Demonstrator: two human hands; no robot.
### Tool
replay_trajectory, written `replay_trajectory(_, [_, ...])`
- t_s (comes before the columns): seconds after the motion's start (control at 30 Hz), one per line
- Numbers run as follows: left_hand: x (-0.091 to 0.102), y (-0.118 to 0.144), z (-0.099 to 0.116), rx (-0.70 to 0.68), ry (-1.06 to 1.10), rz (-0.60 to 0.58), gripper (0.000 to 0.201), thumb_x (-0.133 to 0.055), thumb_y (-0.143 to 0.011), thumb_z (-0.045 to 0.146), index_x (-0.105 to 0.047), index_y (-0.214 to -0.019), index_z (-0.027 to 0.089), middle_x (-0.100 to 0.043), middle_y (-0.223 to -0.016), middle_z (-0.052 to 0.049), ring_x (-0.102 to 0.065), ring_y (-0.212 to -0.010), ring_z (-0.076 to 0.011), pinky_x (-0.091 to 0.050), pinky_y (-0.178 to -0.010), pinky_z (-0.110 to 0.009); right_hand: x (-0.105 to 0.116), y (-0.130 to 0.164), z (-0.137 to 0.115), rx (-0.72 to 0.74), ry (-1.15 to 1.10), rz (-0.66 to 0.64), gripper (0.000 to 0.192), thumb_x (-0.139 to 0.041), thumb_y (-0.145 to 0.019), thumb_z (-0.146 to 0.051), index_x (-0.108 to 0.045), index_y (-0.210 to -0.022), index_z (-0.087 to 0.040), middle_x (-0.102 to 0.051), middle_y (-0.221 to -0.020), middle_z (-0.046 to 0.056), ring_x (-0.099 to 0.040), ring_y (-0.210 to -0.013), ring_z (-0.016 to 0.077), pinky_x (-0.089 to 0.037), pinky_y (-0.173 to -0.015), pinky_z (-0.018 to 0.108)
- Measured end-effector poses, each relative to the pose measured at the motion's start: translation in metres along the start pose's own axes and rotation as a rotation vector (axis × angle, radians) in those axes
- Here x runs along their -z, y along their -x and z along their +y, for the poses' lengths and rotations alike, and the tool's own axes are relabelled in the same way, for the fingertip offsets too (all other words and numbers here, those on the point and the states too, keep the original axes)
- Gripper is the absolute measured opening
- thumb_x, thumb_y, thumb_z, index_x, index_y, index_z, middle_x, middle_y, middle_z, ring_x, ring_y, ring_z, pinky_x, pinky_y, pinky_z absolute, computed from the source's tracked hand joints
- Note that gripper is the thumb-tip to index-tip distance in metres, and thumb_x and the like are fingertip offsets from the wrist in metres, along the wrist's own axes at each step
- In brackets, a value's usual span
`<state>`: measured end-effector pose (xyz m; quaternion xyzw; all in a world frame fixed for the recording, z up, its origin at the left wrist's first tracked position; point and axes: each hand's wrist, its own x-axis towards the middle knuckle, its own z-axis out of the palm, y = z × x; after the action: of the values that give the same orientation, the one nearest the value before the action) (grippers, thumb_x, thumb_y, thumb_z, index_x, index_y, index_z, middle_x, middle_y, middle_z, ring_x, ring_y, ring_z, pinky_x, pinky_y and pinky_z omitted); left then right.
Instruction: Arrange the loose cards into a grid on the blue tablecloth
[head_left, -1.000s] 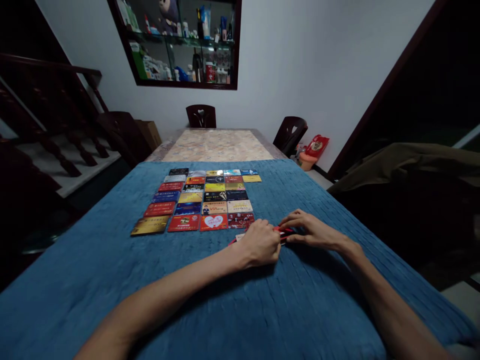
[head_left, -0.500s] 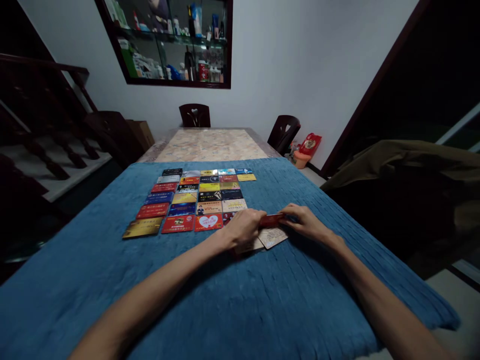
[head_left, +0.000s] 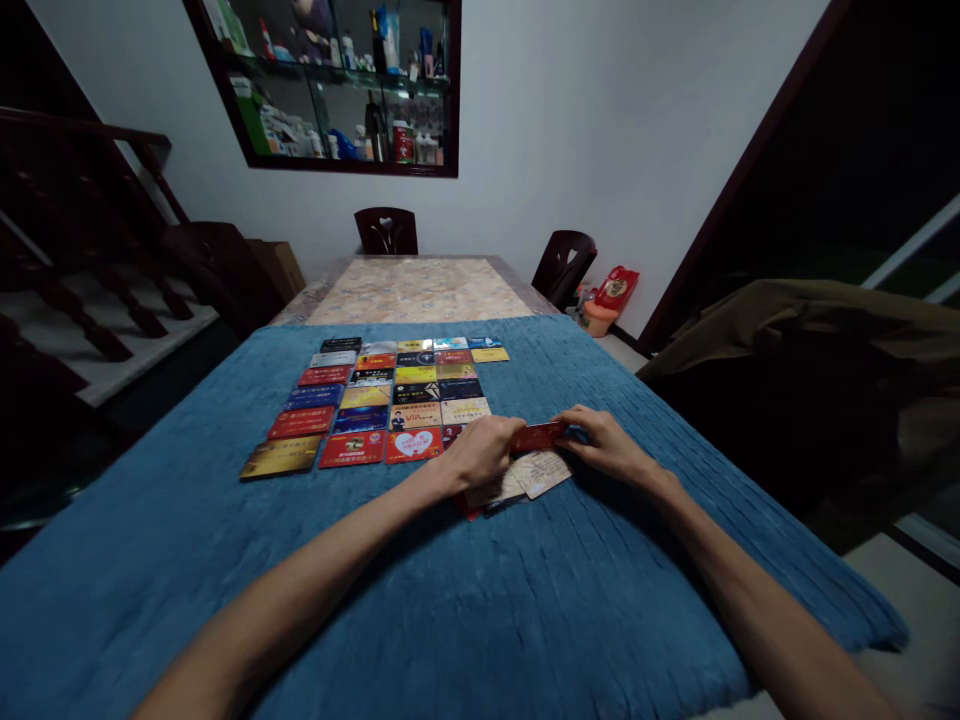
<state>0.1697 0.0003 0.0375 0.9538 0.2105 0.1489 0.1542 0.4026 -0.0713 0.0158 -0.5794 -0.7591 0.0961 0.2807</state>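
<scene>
Between my two hands a red card (head_left: 537,437) is held tilted up by its ends. My left hand (head_left: 484,450) is closed on its left end, and my right hand (head_left: 604,442) pinches the right end. Right below lie loose cards, among them a pale card (head_left: 545,474) with small print; others are partly under my left hand. To the left, several cards lie face up in rows, with a gold card (head_left: 281,457), a red card (head_left: 352,449) and a heart-printed card (head_left: 415,445) in the nearest row. My left hand partly covers that row's right end.
A blue cloth (head_left: 360,600) covers the near part of the table; the patterned tabletop (head_left: 427,290) shows beyond it. Dark chairs (head_left: 386,232) stand around the far end. Brown fabric (head_left: 795,310) drapes at the right, and a red bag (head_left: 617,288) is on the floor behind.
The red card has tipped so that more of its face shows between my hands. A red card edge now shows under my left wrist. The view has shifted slightly.
</scene>
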Motion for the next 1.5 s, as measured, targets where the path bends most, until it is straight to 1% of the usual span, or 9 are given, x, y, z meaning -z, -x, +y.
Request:
replay_trajectory(0.2, [0.000, 0.001, 0.004, -0.008, -0.086, -0.004, 0.021, -0.050, -0.082, 0.006, -0.064, -0.097, 0.014, -0.071, -0.091, -0.009, -0.066, -0.085, -0.0210, -0.049, -0.074, -0.029, -0.001, -0.001, 0.000, -0.004, 0.011, 0.000, 0.017, -0.058, -0.084, -0.017, -0.070, -0.096, -0.020, -0.069, -0.090, 0.007, -0.064, -0.082, 0.0204, -0.050, -0.075, 0.034])
replay_trajectory(0.33, [-0.003, 0.002, 0.011, -0.018, -0.158, -0.012, 0.021, -0.050, -0.085, 0.008, -0.062, -0.101, 0.013, -0.071, -0.096, -0.011, -0.065, -0.089, -0.0222, -0.049, -0.077, -0.030, 0.000, 0.000, 0.000, -0.003, 0.025, -0.009, 0.014, -0.057, -0.086, -0.022, -0.069, -0.093, -0.019, -0.068, -0.088, 0.007, -0.064, -0.082, 0.0208, -0.049, -0.075, 0.034])
replay_trajectory(0.57, [-0.012, 0.004, 0.019, -0.042, -0.280, -0.016, 0.022, -0.049, -0.089, 0.012, -0.061, -0.107, 0.012, -0.069, -0.096, -0.012, -0.065, -0.089, -0.0232, -0.050, -0.080, -0.033, 0.001, 0.000, 0.001, 0.005, 0.015, -0.009, 0.014, -0.055, -0.084, -0.023, -0.068, -0.089, -0.020, -0.069, -0.087, 0.006, -0.063, -0.082, 0.0215, -0.049, -0.075, 0.035])
replay_trajectory(0.83, [-0.011, 0.004, 0.019, -0.086, -0.280, -0.053, 0.021, -0.052, -0.088, 0.015, -0.061, -0.106, 0.012, -0.068, -0.095, -0.012, -0.064, -0.089, -0.0245, -0.050, -0.081, -0.035, 0.002, 0.000, -0.001, 0.032, -0.003, -0.002, 0.014, -0.054, -0.082, -0.019, -0.067, -0.084, -0.023, -0.069, -0.084, 0.007, -0.063, -0.081, 0.0222, -0.050, -0.073, 0.036])
replay_trajectory(1.0, [-0.011, 0.004, 0.020, -0.085, -0.275, -0.058, 0.020, -0.053, -0.087, 0.016, -0.062, -0.106, 0.013, -0.067, -0.094, -0.012, -0.063, -0.088, -0.0243, -0.050, -0.080, -0.036, 0.002, 0.000, -0.003, 0.041, -0.019, 0.026, 0.017, -0.052, -0.077, -0.014, -0.065, -0.081, -0.023, -0.068, -0.081, 0.006, -0.062, -0.082, 0.0222, -0.051, -0.075, 0.037])
replay_trajectory(1.07, [-0.012, 0.004, 0.020, -0.090, -0.274, -0.056, 0.020, -0.053, -0.086, 0.015, -0.062, -0.105, 0.013, -0.067, -0.094, -0.012, -0.063, -0.090, -0.0247, -0.049, -0.081, -0.036, 0.002, 0.000, -0.004, 0.048, -0.024, 0.047, 0.017, -0.052, -0.078, -0.014, -0.065, -0.081, -0.024, -0.068, -0.081, 0.006, -0.062, -0.083, 0.0230, -0.051, -0.076, 0.038])
replay_trajectory(1.2, [-0.012, 0.004, 0.017, -0.090, -0.266, -0.040, 0.024, -0.052, -0.086, 0.014, -0.062, -0.108, 0.012, -0.067, -0.098, -0.013, -0.061, -0.091, -0.0251, -0.049, -0.083, -0.037, 0.003, 0.000, -0.006, 0.061, -0.026, 0.089, 0.013, -0.052, -0.083, -0.018, -0.064, -0.083, -0.024, -0.068, -0.082, 0.006, -0.061, -0.084, 0.0240, -0.050, -0.076, 0.038])
replay_trajectory(1.3, [-0.011, 0.004, 0.015, -0.069, -0.238, -0.011, 0.025, -0.050, -0.086, 0.013, -0.062, -0.107, 0.012, -0.067, -0.097, -0.013, -0.061, -0.090, -0.0247, -0.050, -0.082, -0.037, 0.002, 0.001, -0.006, 0.073, -0.009, 0.113, 0.013, -0.052, -0.084, -0.019, -0.064, -0.088, -0.022, -0.068, -0.085, 0.007, -0.062, -0.086, 0.0242, -0.050, -0.077, 0.038])
replay_trajectory(1.5, [-0.009, 0.003, 0.010, -0.006, -0.168, 0.050, 0.025, -0.047, -0.084, 0.008, -0.062, -0.104, 0.012, -0.067, -0.096, -0.012, -0.062, -0.090, -0.0239, -0.050, -0.082, -0.037, -0.006, 0.002, 0.000, 0.109, 0.062, 0.244, 0.029, -0.052, -0.085, -0.017, -0.059, -0.113, -0.022, -0.067, -0.100, 0.009, -0.063, -0.094, 0.0261, -0.050, -0.084, 0.042])
